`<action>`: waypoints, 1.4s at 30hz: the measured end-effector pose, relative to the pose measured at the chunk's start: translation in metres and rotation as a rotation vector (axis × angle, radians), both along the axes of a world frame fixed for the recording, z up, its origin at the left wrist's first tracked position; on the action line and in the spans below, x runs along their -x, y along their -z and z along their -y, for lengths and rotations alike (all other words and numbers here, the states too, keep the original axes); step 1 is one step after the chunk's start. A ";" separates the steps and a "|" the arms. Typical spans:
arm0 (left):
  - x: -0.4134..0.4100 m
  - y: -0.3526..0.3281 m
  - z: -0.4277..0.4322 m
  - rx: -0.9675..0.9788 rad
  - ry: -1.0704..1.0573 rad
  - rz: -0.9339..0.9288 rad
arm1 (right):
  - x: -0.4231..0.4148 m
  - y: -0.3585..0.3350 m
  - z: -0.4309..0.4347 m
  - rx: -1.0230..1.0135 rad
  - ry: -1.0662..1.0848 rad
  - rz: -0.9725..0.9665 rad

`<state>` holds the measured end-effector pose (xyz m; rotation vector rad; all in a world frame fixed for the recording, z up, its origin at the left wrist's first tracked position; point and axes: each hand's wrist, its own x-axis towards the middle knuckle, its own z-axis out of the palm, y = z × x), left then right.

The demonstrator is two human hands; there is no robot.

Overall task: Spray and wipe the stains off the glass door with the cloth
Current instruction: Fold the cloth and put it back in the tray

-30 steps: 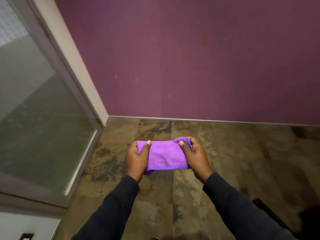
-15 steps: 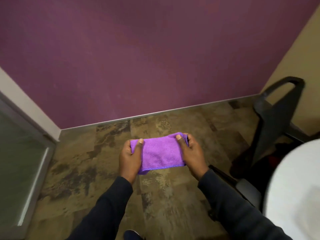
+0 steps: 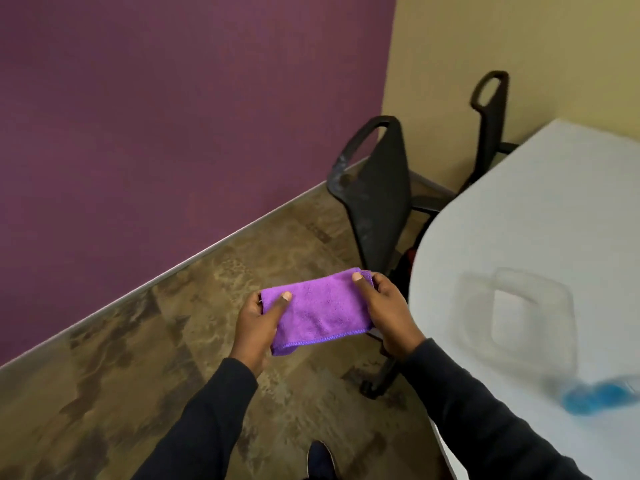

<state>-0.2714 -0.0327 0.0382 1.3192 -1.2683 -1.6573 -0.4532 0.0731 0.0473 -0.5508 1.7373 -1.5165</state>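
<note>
View swung right since a second ago, glass door and its frame gone from sight, white round-edged desk [image 3: 540, 216] now filling the right side, blurred blue object [image 3: 588, 398] on it, two black chairs [image 3: 377, 199] and tan wall [image 3: 519, 46] revealed

Long black sleeves [image 3: 194, 424] — dark blue shoe [image 3: 320, 460].

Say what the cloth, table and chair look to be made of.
Cloth: purple microfibre by its fuzzy nap and stitched hem. Table: smooth matte white top, likely laminate or plastic. Chair: black, seemingly mesh back on a plastic frame, though blur leaves that open.
</note>
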 end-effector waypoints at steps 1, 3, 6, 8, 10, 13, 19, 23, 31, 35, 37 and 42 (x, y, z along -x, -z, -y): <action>0.010 0.002 0.004 -0.008 0.044 0.008 | 0.007 0.000 -0.005 -0.014 0.033 -0.008; 0.031 0.005 0.010 -0.015 0.127 0.024 | 0.020 -0.001 -0.015 -0.043 0.083 -0.005; 0.063 0.010 0.017 -0.010 0.236 0.045 | 0.040 0.001 -0.030 -0.095 0.153 -0.046; 0.083 0.012 0.015 -0.013 0.290 0.065 | 0.053 0.004 -0.042 -0.143 0.193 -0.069; 0.103 0.016 0.010 -0.002 0.341 0.088 | 0.066 0.003 -0.054 -0.176 0.236 -0.045; 0.136 0.015 -0.003 0.012 0.425 0.126 | 0.092 -0.001 -0.076 -0.220 0.296 -0.053; 0.218 0.011 -0.048 0.056 0.590 0.197 | 0.165 0.003 -0.129 -0.304 0.457 -0.096; 0.288 0.015 -0.081 0.051 0.692 0.216 | 0.213 0.008 -0.162 -0.347 0.582 -0.134; 0.412 0.034 -0.131 0.130 0.793 0.358 | 0.293 0.036 -0.193 -0.440 0.721 -0.155; 0.448 0.052 -0.140 0.152 0.854 0.409 | 0.314 0.056 -0.195 -0.417 0.780 -0.056; 0.461 0.060 -0.140 0.168 0.871 0.439 | 0.323 0.065 -0.194 -0.402 0.782 -0.029; 0.480 0.074 -0.138 0.250 0.918 0.514 | 0.335 0.076 -0.192 -0.401 0.721 -0.026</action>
